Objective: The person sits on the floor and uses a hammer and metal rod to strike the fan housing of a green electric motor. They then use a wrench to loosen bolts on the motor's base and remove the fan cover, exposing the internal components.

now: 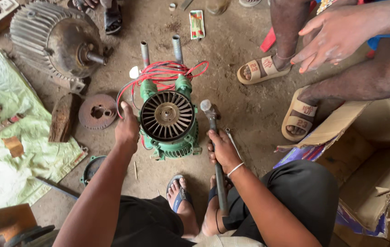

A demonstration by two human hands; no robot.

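Note:
A green electric motor point(170, 142) stands upright on the dirt floor, its black finned fan point(167, 115) facing up and red wires point(163, 73) looped behind it. My left hand point(127, 128) rests against the motor's left side, thumb up by the fan's edge. My right hand point(222, 151) grips the handle of a hammer point(213, 137). The hammer's metal head point(206, 106) points up, just right of the fan. My feet in sandals are below the motor.
A large grey motor point(55, 39) lies at top left, a rusty disc point(97, 111) and a wooden block point(61, 118) near it. A green cloth point(7, 151) covers the left floor. Another person's hand point(330, 39) and sandalled feet point(261, 69) are at top right. An open cardboard box point(373, 155) sits right.

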